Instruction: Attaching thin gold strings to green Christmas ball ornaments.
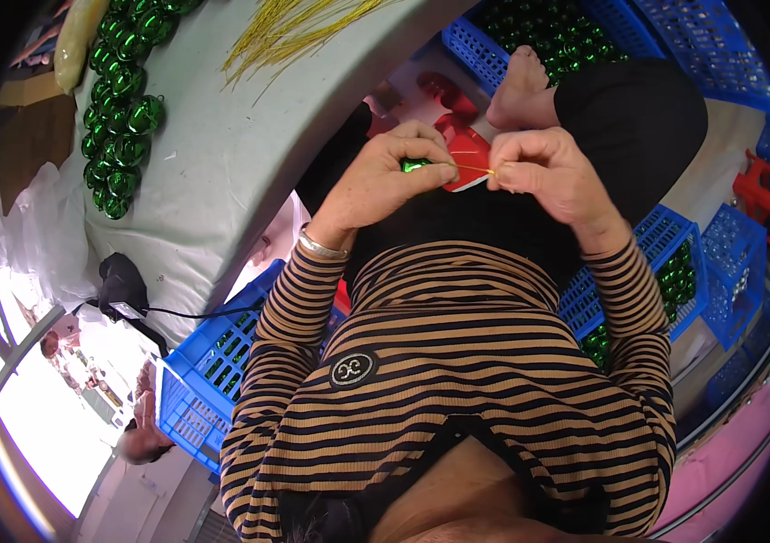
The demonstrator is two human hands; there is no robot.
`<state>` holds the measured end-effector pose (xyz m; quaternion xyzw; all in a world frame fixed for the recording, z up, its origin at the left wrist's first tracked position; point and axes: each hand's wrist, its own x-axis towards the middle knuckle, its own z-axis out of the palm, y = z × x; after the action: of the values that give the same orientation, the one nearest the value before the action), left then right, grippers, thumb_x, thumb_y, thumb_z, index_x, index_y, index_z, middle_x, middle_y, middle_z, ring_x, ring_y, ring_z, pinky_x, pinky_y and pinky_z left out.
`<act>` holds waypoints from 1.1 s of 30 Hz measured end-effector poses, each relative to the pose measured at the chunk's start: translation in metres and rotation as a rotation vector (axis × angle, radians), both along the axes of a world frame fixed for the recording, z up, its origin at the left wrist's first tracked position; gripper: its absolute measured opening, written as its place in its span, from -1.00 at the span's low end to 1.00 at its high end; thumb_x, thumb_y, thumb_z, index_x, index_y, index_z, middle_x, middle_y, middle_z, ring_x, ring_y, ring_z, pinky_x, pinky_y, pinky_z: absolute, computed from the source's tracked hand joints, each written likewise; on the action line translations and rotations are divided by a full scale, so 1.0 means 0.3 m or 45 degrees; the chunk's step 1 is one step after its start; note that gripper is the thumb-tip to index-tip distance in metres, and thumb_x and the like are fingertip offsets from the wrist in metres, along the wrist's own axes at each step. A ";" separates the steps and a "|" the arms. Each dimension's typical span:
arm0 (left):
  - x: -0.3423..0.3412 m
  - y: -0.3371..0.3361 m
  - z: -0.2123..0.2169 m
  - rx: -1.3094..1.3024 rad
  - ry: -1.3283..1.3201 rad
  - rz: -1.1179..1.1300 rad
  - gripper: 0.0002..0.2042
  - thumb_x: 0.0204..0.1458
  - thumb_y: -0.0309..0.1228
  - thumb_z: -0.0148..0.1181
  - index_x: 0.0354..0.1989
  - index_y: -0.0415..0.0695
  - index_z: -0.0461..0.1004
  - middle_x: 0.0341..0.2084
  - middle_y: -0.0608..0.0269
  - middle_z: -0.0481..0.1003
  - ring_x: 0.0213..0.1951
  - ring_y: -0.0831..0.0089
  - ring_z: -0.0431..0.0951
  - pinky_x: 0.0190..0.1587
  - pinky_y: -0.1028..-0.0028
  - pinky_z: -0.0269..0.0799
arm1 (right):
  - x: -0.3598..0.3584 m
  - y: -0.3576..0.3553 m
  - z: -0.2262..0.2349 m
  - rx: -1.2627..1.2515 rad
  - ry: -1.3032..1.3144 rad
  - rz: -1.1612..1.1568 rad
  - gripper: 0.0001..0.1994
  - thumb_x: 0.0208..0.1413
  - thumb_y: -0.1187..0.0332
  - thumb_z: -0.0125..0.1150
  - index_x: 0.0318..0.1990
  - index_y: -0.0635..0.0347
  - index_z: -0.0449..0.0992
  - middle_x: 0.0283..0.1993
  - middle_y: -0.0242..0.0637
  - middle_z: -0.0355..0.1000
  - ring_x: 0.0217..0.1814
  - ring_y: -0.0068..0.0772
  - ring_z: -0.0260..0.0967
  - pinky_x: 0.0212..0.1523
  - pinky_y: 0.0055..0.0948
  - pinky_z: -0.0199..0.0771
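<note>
The worktop, draped in a pale cloth, is the largest thing about. One blue crate sits against its near end, a second crate stands to the right of its far end, and a third crate is well to its right; green balls show in all three. Along the worktop's left side lies a thick bunch of shiny green balls, gathered close together, and at its far edge is a loose spread of gold strands.

Just right of the worktop, over the lap, are both hands. The left hand is closed, fingers curled around a green ball that is mostly hidden, with thumb and fingertip pinched together. The right hand grips the gold thread between thumb and forefinger — the thread runs taut across to the left hand.

The bunch on the worktop looks done; the held ball seems only partly threaded — whether a knot is tied, I cannot tell. The crated balls and loose strands appear unused.
</note>
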<state>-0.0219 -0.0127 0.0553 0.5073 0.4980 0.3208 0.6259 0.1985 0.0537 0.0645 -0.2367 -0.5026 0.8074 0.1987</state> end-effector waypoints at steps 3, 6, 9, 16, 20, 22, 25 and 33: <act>0.059 -0.001 -0.008 0.038 -0.036 -0.032 -0.88 -0.03 -0.45 0.21 -0.38 -0.25 0.55 -0.31 0.32 0.37 -0.27 0.55 0.36 -0.19 0.58 0.28 | -0.085 -0.045 -0.026 0.172 -0.077 -0.285 -0.92 0.03 0.48 0.13 -0.37 0.30 0.52 -0.53 -0.28 0.32 -0.48 -0.35 0.27 -0.40 -0.53 0.29; 0.075 -0.010 -0.007 0.301 0.181 0.075 -0.88 -0.05 -0.45 0.21 -0.38 -0.25 0.54 -0.33 0.28 0.38 -0.27 0.49 0.38 -0.18 0.54 0.30 | -0.085 -0.029 -0.046 0.722 -0.201 -0.428 -0.93 -0.01 0.50 0.15 -0.38 0.30 0.52 -0.53 -0.29 0.30 -0.47 -0.35 0.27 -0.39 -0.51 0.30; 0.038 -0.006 0.009 0.357 0.345 0.066 -0.88 -0.05 -0.45 0.21 -0.38 -0.25 0.53 -0.34 0.26 0.38 -0.26 0.46 0.39 -0.17 0.53 0.30 | -0.067 -0.014 -0.053 1.658 -0.388 -0.417 -0.94 -0.06 0.52 0.18 -0.41 0.31 0.52 -0.52 -0.31 0.29 -0.45 -0.35 0.27 -0.39 -0.50 0.30; 0.023 0.004 0.030 0.437 0.480 -0.089 -0.87 -0.05 -0.44 0.21 -0.39 -0.26 0.52 -0.34 0.25 0.37 -0.24 0.45 0.38 -0.15 0.51 0.29 | -0.047 -0.038 -0.046 1.229 -0.361 -0.163 -0.95 -0.15 0.54 0.26 -0.51 0.29 0.50 -0.52 -0.32 0.28 -0.45 -0.40 0.25 -0.42 -0.50 0.28; 0.019 0.002 0.031 0.408 0.409 -0.124 -0.87 -0.06 -0.44 0.21 -0.39 -0.26 0.52 -0.34 0.25 0.36 -0.23 0.45 0.36 -0.16 0.51 0.29 | -0.037 -0.035 -0.044 0.788 -0.269 -0.106 -0.91 -0.16 0.54 0.28 -0.55 0.28 0.46 -0.52 -0.37 0.29 -0.47 -0.56 0.23 -0.43 -0.56 0.25; 0.020 0.002 0.029 0.388 0.354 -0.145 -0.87 -0.06 -0.44 0.22 -0.39 -0.26 0.52 -0.33 0.24 0.35 -0.23 0.44 0.36 -0.16 0.50 0.28 | -0.035 -0.034 -0.040 0.696 -0.275 -0.099 -0.89 -0.16 0.55 0.29 -0.57 0.28 0.45 -0.52 -0.40 0.29 -0.48 -0.60 0.22 -0.43 -0.58 0.24; 0.027 0.006 0.033 0.358 0.304 -0.149 -0.87 -0.06 -0.44 0.22 -0.39 -0.25 0.53 -0.33 0.24 0.35 -0.23 0.45 0.35 -0.15 0.50 0.28 | -0.034 -0.032 -0.038 0.514 -0.286 -0.085 -0.85 -0.17 0.57 0.30 -0.60 0.28 0.41 -0.52 -0.45 0.28 -0.49 -0.68 0.19 -0.42 -0.61 0.23; 0.024 0.020 0.052 0.300 0.153 -0.140 -0.87 -0.08 -0.46 0.24 -0.39 -0.25 0.53 -0.32 0.26 0.36 -0.23 0.47 0.34 -0.13 0.51 0.25 | -0.044 -0.046 -0.044 -0.087 -0.059 -0.157 -0.78 -0.19 0.59 0.35 -0.60 0.24 0.35 -0.51 -0.49 0.26 -0.47 -0.68 0.18 -0.38 -0.66 0.26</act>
<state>-0.0148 -0.0069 0.0710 0.6220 0.4650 0.3113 0.5477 0.1852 0.0399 0.0513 -0.2924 -0.4636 0.8046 0.2284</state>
